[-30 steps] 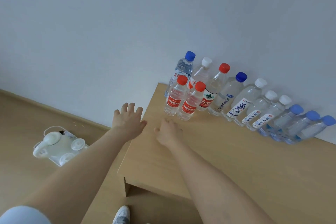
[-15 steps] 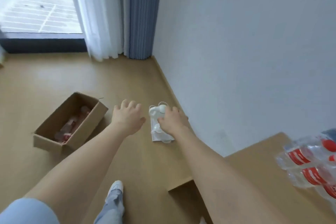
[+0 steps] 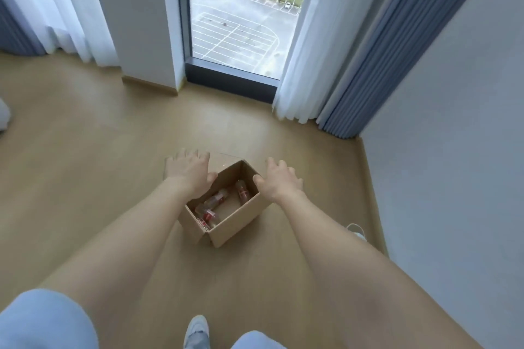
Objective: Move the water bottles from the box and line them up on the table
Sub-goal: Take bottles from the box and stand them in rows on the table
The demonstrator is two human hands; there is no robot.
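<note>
- Left hand is hovering over the left rim of the box, fingers spread wide, holding nothing.
- Right hand is hovering at the right rim, fingers also wide and empty.
- Red-labelled bottles are lying on their sides inside the box.
- Box is sitting on the floor near the window.

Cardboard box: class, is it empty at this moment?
No: several water bottles with red labels lie on the bottom of the cardboard box, which stands open on the floor.
</note>
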